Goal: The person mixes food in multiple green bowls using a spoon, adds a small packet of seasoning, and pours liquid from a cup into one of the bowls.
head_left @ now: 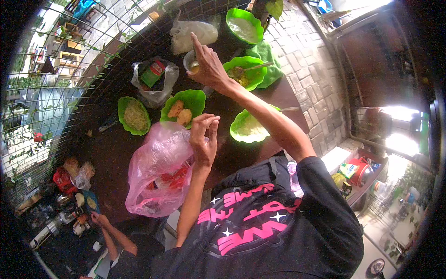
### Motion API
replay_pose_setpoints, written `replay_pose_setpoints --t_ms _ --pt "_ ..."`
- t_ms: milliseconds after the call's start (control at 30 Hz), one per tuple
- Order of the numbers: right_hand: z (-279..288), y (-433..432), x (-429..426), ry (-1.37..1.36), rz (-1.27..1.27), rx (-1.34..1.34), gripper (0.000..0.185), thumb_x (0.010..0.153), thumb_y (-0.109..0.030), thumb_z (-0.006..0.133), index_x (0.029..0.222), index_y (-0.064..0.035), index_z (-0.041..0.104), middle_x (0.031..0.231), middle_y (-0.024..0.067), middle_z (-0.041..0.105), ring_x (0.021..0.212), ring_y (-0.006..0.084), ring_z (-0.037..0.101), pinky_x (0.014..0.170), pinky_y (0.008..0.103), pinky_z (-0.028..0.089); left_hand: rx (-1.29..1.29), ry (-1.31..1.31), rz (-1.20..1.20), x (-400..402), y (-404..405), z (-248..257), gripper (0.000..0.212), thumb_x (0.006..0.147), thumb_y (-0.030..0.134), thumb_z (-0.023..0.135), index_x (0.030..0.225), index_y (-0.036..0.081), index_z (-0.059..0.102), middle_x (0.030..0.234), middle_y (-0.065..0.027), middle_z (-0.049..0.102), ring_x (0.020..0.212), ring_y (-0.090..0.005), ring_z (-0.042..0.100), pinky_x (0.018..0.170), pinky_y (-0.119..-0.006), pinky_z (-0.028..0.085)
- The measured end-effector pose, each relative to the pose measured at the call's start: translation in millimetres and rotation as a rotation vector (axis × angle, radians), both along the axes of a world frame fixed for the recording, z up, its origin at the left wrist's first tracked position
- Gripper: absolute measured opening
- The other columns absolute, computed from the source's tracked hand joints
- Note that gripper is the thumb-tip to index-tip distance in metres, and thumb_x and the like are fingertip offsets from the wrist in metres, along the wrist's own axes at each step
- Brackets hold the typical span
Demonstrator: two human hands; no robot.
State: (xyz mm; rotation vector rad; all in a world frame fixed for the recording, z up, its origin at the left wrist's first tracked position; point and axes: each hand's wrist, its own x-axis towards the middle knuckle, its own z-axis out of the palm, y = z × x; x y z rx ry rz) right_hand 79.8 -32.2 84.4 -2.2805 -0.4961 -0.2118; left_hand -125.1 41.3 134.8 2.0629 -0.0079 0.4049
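My right hand [209, 66] reaches across the dark table with its index finger stretched out, at the side of a clear plastic cup [190, 61]; whether it grips the cup is hard to tell. Over the table, my left hand [205, 136] is raised with bent fingers, near a green leaf-shaped bowl with two browned pieces of food [199, 98]. A pink plastic bag [158, 146] lies beside my left wrist. Right of the cup stands a green bowl of yellowish food with a spoon [258, 75]. Another green bowl with pale food [238, 130] sits below my right forearm.
A clear bag holding a green and red packet [170, 78], a filled white plastic bag [205, 33], a green bowl of shreds [122, 108] and a green bowl of white contents [258, 29] stand about. A green cloth [275, 68] lies right. Another person's hands [99, 219] are lower left. Wire mesh borders the left.
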Motion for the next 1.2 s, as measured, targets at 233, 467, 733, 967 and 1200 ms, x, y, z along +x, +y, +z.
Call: replay_pose_setpoints --t_ms 233,467,733,967,1200 --pt "91 -61 -73 -0.020 0.146 0.127 0.118 0.068 -0.024 0.086 0.158 -0.0065 0.012 0.141 0.0253 0.047 0.123 0.0425 0.049 0.108 0.0465 0.038 0.126 -0.039 0.015 8 9 0 0.044 0.087 0.028 0.076 0.120 0.003 0.061 0.118 -0.0143 0.064 0.106 -0.0304 0.061 0.091 -0.040 0.048" --pt "109 -116 -171 0.104 0.170 0.244 0.120 0.065 -0.016 0.088 0.158 -0.0080 0.014 0.147 0.0233 0.043 0.128 0.0400 0.048 0.110 0.0473 0.038 -0.030 -0.061 -0.296 16 -26 -26 0.093 0.068 0.036 0.089 0.140 0.001 0.041 0.137 -0.0199 0.052 0.127 -0.0371 0.051 0.108 -0.047 0.038" --pt "97 -170 -234 0.008 0.042 0.119 0.032 0.085 -0.008 0.072 0.116 -0.0114 0.068 0.115 0.0170 0.062 0.112 0.0326 0.060 0.093 0.0429 0.051 0.091 -0.156 -0.505 -26 -47 -17 0.086 0.063 0.029 0.091 0.134 0.005 0.049 0.127 -0.0155 0.059 0.121 -0.0354 0.055 0.103 -0.046 0.044" --pt "91 -204 -287 0.238 0.027 0.168 0.027 0.088 -0.001 0.067 0.115 -0.0038 0.062 0.089 0.0135 0.063 0.075 0.0293 0.066 0.065 0.0406 0.054 0.027 -0.078 -0.568 -58 -65 -24 0.082 0.064 0.020 0.090 0.133 0.005 0.049 0.128 -0.0175 0.056 0.121 -0.0366 0.054 0.105 -0.046 0.043" --pt "74 -196 -295 0.064 -0.166 0.233 0.019 0.090 -0.004 0.063 0.109 -0.0011 0.062 0.088 0.0162 0.068 0.074 0.0304 0.069 0.065 0.0394 0.056 0.181 -0.184 -0.526 -47 -60 -20 0.083 0.061 0.019 0.091 0.132 0.007 0.050 0.129 -0.0147 0.058 0.120 -0.0359 0.054 0.103 -0.047 0.045"
